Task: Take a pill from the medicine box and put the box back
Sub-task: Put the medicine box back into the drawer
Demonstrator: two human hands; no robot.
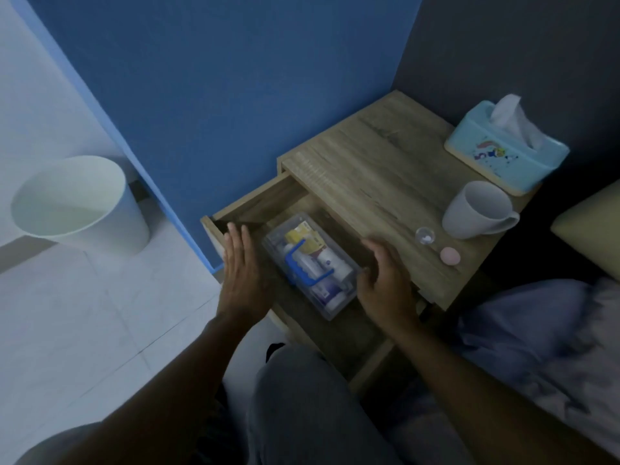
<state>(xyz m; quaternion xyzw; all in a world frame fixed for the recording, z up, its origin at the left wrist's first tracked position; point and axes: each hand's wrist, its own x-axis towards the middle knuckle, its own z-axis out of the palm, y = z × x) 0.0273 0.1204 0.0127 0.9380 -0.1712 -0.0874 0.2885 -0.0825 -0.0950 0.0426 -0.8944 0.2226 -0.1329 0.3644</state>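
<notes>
Clear plastic medicine box (308, 265) sits in open drawer (255, 209), lid closed. Left hand (243, 273) and right hand (384, 280) flank it, fingers spread, empty. Whether a pill is already out: cannot tell.

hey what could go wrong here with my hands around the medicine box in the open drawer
1. The left hand and right hand flank the clear medicine box with open fingers; a loose side grip might let it tilt and shift the bottles.
2. Lifting it could catch the nightstand top overhanging the drawer.
</notes>
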